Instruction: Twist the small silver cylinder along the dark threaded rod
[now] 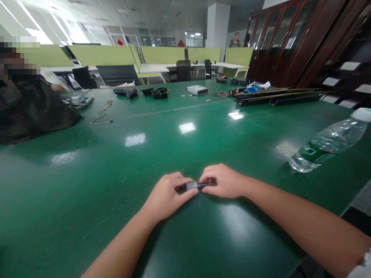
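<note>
Our forearms stretch over the green table. Our left hand pinches a small dark-and-silver object; our right hand pinches its thin end.

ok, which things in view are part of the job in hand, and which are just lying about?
In hand:
- slim dark piece with a grey section, held at both ends
- left hand and right hand, gripping it

Apparently just lying about:
- water bottle
- pale box
- black parts
- long dark rails
</note>
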`<state>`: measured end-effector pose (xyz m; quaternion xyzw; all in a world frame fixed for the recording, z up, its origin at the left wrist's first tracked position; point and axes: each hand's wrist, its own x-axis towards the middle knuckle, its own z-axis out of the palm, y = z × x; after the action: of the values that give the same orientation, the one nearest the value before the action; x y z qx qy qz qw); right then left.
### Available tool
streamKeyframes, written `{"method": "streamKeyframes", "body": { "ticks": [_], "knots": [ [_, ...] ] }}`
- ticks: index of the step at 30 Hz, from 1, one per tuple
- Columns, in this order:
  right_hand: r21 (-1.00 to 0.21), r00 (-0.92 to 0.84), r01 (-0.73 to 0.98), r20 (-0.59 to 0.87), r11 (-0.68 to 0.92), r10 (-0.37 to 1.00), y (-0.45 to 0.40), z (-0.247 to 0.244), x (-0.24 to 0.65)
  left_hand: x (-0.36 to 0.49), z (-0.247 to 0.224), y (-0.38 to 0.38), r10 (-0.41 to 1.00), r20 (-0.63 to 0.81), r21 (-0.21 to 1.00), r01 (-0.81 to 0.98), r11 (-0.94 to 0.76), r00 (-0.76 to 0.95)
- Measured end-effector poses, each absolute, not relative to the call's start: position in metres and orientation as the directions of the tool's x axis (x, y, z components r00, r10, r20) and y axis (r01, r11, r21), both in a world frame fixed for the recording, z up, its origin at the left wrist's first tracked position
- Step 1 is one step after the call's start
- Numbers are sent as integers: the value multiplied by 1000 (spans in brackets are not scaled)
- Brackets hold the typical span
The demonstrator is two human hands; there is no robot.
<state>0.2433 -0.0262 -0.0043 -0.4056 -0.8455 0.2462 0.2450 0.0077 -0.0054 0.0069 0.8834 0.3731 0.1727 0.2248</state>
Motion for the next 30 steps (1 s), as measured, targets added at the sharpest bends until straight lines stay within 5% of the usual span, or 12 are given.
{"method": "streamKeyframes", "body": {
  "ticks": [30],
  "knots": [
    [-600,-535,621,145,504,832,-25,4,254,8,8,-6,732,161,555,553,-622,662]
  ]
}}
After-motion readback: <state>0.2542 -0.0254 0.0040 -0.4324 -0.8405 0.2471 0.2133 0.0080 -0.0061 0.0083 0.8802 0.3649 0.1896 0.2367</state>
